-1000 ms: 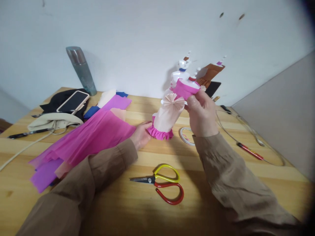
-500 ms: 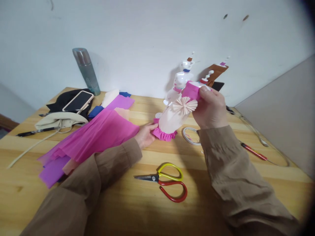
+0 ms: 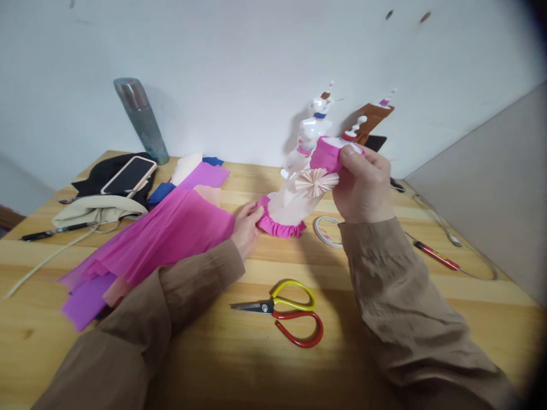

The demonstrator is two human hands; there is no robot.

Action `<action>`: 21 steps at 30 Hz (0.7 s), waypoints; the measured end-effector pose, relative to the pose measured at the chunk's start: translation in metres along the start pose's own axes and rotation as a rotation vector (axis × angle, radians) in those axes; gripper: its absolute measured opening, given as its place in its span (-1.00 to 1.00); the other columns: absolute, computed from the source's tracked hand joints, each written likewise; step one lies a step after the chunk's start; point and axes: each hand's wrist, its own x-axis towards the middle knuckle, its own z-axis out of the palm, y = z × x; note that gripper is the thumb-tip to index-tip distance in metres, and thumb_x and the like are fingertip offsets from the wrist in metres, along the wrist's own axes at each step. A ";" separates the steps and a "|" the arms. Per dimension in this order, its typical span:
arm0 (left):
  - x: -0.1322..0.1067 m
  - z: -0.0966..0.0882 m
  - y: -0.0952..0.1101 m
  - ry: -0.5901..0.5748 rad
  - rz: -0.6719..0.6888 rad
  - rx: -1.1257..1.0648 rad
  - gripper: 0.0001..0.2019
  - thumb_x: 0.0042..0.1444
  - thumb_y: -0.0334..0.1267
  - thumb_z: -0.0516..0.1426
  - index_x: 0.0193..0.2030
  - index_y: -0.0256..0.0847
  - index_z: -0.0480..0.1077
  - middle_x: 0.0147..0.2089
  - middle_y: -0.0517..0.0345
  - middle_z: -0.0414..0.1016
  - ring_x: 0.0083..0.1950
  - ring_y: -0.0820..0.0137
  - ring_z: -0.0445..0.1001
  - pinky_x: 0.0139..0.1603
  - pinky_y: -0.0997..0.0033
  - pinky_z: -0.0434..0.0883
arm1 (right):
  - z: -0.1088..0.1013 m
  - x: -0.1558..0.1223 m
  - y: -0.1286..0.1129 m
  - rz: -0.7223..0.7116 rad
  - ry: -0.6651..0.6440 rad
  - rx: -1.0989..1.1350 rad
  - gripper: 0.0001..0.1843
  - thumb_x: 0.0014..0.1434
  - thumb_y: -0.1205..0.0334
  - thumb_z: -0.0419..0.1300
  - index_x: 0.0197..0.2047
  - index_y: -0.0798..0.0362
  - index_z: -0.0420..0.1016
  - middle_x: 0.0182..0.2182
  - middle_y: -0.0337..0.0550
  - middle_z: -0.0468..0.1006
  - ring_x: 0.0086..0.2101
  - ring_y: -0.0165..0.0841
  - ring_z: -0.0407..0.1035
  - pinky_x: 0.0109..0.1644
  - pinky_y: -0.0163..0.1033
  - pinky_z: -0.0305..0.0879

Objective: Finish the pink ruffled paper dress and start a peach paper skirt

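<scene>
A small dress form [image 3: 328, 155], tilted above the table, wears a pink top and a pale skirt [image 3: 289, 200] with a pleated rosette [image 3: 317, 182] at the waist. My right hand [image 3: 363, 179] is closed around its upper body, thumb on the pink top. At the bottom of the skirt runs a gathered pink ruffle [image 3: 282, 229]. My left hand [image 3: 248, 226] pinches the left end of that ruffle. Scissors [image 3: 282, 312] with one yellow and one red handle lie in front of the hands. A roll of tape [image 3: 327, 232] rests under my right hand.
Pink and purple crepe paper [image 3: 179, 233] spreads over the left side. Behind it are a phone [image 3: 129, 175] on dark cloth and a bottle [image 3: 143, 122] against the wall. Another white dress form [image 3: 314, 128] stands at the back. A red-handled tool [image 3: 436, 255] lies right.
My left hand has drawn the ruffle's end slightly outward to the left. My right hand keeps its hold on the dress form. The whole view has shifted a little.
</scene>
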 end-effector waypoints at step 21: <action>-0.001 -0.003 0.011 -0.095 -0.025 0.210 -0.15 -0.14 -0.57 0.29 0.33 -0.26 0.11 0.06 -0.09 0.50 -0.02 0.32 0.50 0.06 0.27 0.42 | 0.003 0.002 0.014 -0.096 0.058 -0.058 -0.76 -0.02 0.02 0.37 -0.49 0.00 0.51 -0.49 -0.26 0.46 -0.38 -0.35 0.41 -0.24 -0.17 0.42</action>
